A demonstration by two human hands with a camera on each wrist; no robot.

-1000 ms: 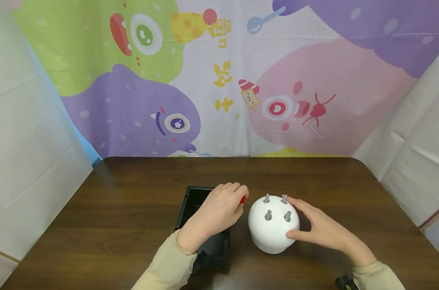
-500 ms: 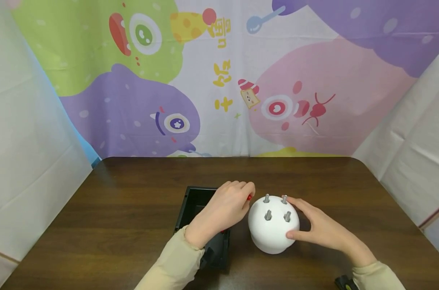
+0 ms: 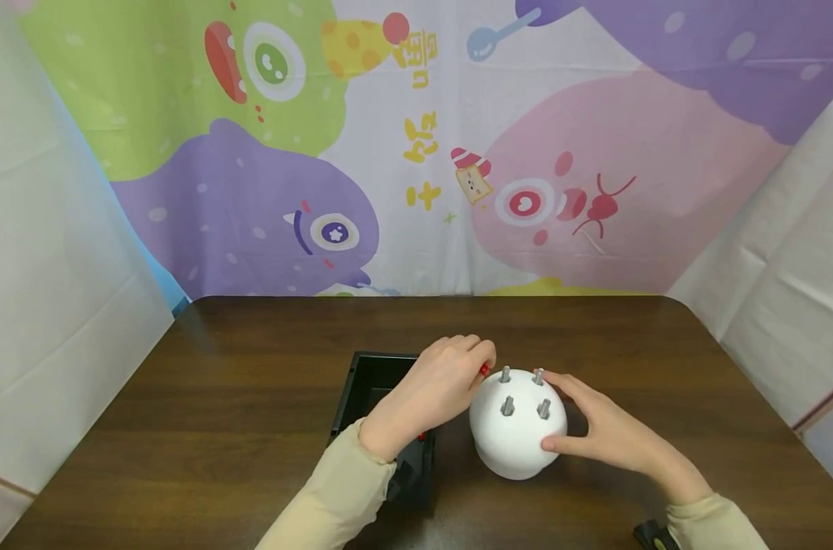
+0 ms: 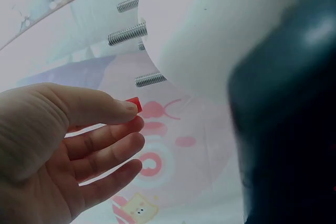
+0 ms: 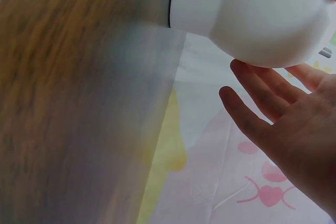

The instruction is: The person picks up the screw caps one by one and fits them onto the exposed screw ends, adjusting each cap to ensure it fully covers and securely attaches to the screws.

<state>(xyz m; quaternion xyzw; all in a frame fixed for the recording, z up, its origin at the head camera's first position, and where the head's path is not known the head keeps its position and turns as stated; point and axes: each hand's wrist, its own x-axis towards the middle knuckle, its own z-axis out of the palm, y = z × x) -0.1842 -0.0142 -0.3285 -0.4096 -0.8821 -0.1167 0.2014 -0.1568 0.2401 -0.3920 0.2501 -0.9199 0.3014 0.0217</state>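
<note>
A white, dome-topped object (image 3: pixel 515 451) stands on the table, with several threaded metal studs (image 3: pixel 508 406) sticking up from its top. My right hand (image 3: pixel 611 435) holds its right side, thumb at the front and fingers round the back. In the right wrist view, fingertips (image 5: pixel 239 66) meet the curved white wall. Just left of the dome, my left hand (image 3: pixel 447 382) pinches a small red piece (image 4: pixel 135 103) between thumb and forefinger. Most of that piece is hidden by the fingers. In the left wrist view it is apart from the studs, whose free ends are near it.
A black tray (image 3: pixel 347 397) lies under my left forearm, partly covered by it. A bit of red (image 3: pixel 421 436) shows inside. By my right sleeve is a small dark object (image 3: pixel 655 536) at the near edge of view. A printed curtain (image 3: pixel 450 252) hangs behind the table.
My left hand has moved right and slightly farther back with the red piece, from over the tray to beside the dome. The right hand and the white object stay in place.
</note>
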